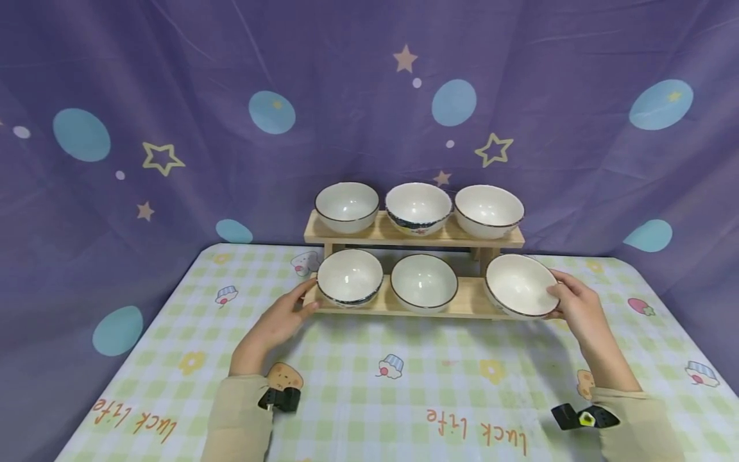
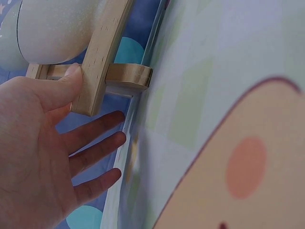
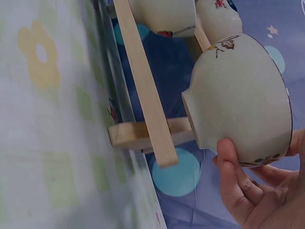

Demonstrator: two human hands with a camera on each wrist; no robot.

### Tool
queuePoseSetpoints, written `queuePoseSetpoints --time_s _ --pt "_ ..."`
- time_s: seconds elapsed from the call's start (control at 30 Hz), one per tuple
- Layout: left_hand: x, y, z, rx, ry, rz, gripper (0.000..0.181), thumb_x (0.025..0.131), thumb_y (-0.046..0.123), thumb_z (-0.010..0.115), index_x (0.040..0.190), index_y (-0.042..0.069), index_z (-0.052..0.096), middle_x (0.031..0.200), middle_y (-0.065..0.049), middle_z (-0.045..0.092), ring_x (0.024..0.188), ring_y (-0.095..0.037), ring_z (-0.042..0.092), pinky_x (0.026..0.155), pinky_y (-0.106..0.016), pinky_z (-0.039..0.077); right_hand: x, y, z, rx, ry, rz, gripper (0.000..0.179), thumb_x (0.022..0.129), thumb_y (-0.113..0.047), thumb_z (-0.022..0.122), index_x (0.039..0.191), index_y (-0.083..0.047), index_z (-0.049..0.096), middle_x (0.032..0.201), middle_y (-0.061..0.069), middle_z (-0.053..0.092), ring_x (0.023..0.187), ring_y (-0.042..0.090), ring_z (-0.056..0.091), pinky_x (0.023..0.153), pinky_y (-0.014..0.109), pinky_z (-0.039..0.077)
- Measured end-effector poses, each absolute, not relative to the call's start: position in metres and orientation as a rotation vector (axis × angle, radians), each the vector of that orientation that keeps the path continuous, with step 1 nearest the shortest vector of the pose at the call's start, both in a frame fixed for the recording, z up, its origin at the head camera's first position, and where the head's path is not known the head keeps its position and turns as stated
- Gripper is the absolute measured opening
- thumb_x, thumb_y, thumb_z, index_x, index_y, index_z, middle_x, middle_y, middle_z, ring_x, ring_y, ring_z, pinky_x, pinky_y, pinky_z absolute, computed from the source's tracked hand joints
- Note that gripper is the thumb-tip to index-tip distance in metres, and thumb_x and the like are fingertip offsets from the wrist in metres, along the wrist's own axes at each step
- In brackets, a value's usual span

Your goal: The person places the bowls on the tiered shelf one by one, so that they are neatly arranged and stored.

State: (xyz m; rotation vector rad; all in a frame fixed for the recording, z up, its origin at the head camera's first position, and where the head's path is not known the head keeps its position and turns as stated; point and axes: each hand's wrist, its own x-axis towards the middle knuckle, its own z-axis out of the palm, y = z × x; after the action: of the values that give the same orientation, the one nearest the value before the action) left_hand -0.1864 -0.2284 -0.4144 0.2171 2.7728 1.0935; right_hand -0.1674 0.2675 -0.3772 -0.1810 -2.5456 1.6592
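Observation:
In the head view, my right hand [image 1: 584, 313] grips a white bowl [image 1: 519, 287] with a dark rim by its right side, thumb at the rim. The right wrist view shows the held bowl's foot [image 3: 191, 119] apart from the lower board [image 3: 145, 86], and fingers [image 3: 228, 155] under its floral side. My left hand [image 1: 278, 319] is at the left end of the two-tier wooden rack [image 1: 470, 296]. In the left wrist view, its thumb [image 2: 71, 86] and index finger pinch the board end [image 2: 95, 81], the other fingers spread. Two bowls [image 1: 349, 279] [image 1: 424, 284] stand on the lower tier.
Three more bowls, a left one [image 1: 346, 208], a blue-patterned middle one [image 1: 418, 208] and a right one [image 1: 489, 212], stand on the upper tier. A checked tablecloth [image 1: 439, 366] covers the table. A purple curtain [image 1: 346, 70] hangs close behind the rack.

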Motion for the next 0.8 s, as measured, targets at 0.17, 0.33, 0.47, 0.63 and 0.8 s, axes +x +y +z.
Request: queuePoseSetpoints --time_s 0.17,0.33,0.47,0.63,0.8 --pt "-0.187 -0.229 -0.414 0.208 2.771 1.086 0.062 0.104 0.039 0.05 0.157 0.015 0.028 0.15 -0.023 0.041 0.132 -0.043 0.043 0.104 -0.067 0.032 -0.167 0.26 -0.378 -0.132 -2.575 1.692 0.055 0.103 -0.018 0.039 0.151 0.008 0.031 0.122 0.027 0.052 0.068 0.006 0.063 0.065 0.024 0.057" --pt "-0.189 -0.228 -0.414 0.213 2.767 1.09 0.063 0.104 0.04 0.049 0.158 0.016 0.028 0.152 -0.022 0.039 0.133 -0.043 0.042 0.105 -0.067 0.03 -0.169 0.254 -0.381 -0.091 -2.596 1.723 0.056 0.103 -0.016 0.04 0.151 0.01 0.028 0.119 0.028 0.051 0.065 0.008 0.064 0.067 0.025 0.058" --pt "-0.19 -0.227 -0.414 0.216 2.77 1.084 0.062 0.104 0.04 0.049 0.158 0.016 0.028 0.152 -0.021 0.04 0.133 -0.043 0.042 0.105 -0.068 0.03 -0.169 0.251 -0.383 -0.055 -2.595 1.748 0.056 0.103 -0.014 0.041 0.151 0.011 0.025 0.119 0.033 0.052 0.066 0.009 0.066 0.068 0.03 0.059" --pt "-0.189 -0.226 -0.415 0.21 2.791 1.065 0.061 0.104 0.038 0.05 0.157 0.015 0.03 0.143 -0.022 0.047 0.128 -0.04 0.044 0.102 -0.067 0.034 -0.17 0.248 -0.386 -0.024 -2.606 1.778 0.057 0.104 -0.015 0.041 0.152 0.01 0.024 0.129 0.039 0.048 0.068 0.011 0.068 0.07 0.033 0.06" --pt "-0.188 -0.226 -0.414 0.206 2.806 1.062 0.06 0.104 0.036 0.051 0.156 0.015 0.031 0.141 -0.02 0.049 0.126 -0.037 0.046 0.101 -0.065 0.037 -0.17 0.246 -0.386 -0.017 -2.602 1.816 0.058 0.105 -0.016 0.044 0.152 0.01 0.023 0.126 0.035 0.052 0.07 0.009 0.069 0.071 0.032 0.059"
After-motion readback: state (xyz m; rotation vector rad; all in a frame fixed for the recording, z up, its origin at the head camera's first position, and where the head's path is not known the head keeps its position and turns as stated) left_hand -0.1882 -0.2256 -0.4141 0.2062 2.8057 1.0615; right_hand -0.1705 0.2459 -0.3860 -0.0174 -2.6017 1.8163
